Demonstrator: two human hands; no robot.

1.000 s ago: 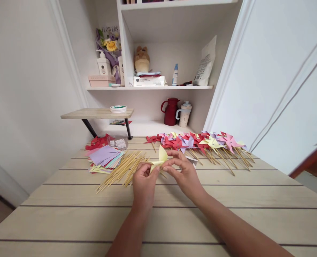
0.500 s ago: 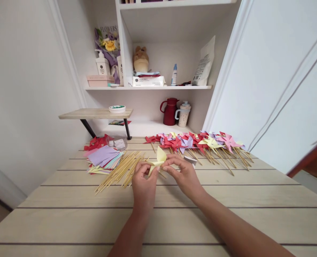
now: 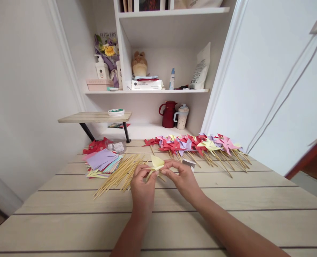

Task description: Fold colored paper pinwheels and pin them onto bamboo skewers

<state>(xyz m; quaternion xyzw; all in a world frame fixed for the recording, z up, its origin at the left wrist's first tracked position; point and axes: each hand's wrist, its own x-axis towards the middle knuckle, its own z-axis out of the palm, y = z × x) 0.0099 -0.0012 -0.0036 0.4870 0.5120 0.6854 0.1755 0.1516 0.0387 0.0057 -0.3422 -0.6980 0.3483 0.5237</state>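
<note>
Planked tabletop (image 3: pixel 94 228); left hand (image 3: pixel 143 184) pinches paper (image 3: pixel 157 162) (curled, yellow).

The left forearm (image 3: pixel 133 225) angles toward one o'clock, right forearm (image 3: pixel 230 217) toward ten; left hand (image 3: pixel 143 182) pinching, right hand (image 3: pixel 184 179) arched.

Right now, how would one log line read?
left hand: pinching folded yellow pinwheel paper | right hand: at its right edge | nearby: wooden sticks, paper pinwheels

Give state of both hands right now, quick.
Left hand: closed, holding the yellow paper.
Right hand: partly closed, fingertips at the paper's edge; can't tell whether it grips.
</note>
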